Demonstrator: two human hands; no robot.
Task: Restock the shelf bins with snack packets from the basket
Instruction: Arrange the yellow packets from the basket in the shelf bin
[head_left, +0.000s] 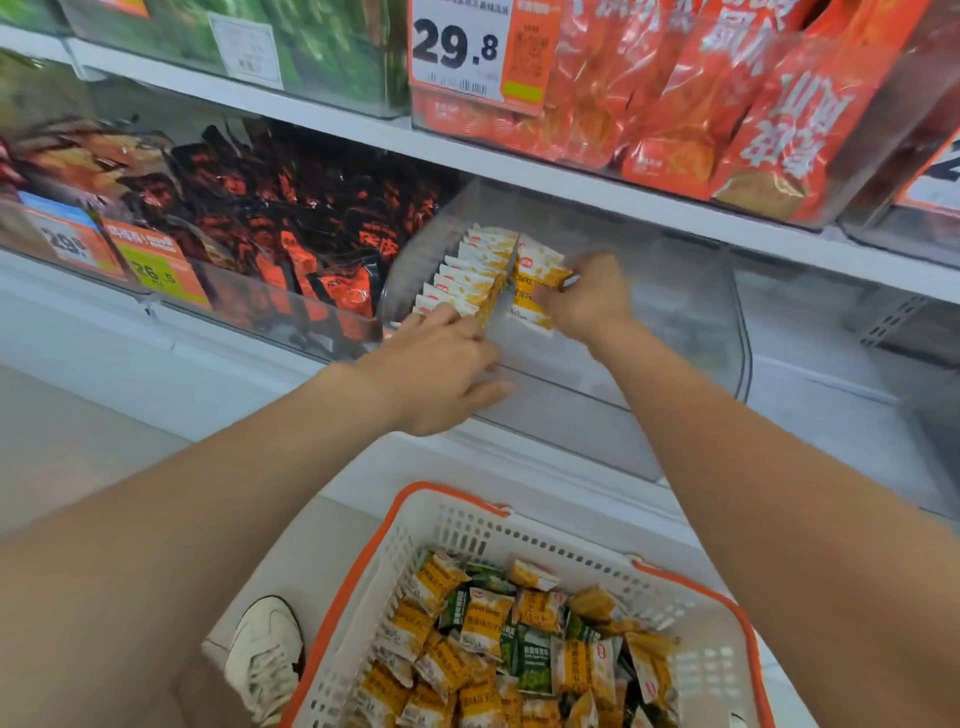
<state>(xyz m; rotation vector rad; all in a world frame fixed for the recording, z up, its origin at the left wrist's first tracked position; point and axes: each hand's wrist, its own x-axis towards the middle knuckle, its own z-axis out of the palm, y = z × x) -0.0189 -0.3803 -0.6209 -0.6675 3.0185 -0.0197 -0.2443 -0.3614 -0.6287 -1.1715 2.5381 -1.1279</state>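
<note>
The right hand reaches into the clear shelf bin, its fingers curled round a small bunch of held packets, yellow and white. Just to their left stands a row of snack packets, upright and tight together. The left hand lies with fairly straight fingers against the front of that row, gripping nothing. Below, the orange-rimmed basket holds loose yellow and green packets (a white shoe shows beside it).
</note>
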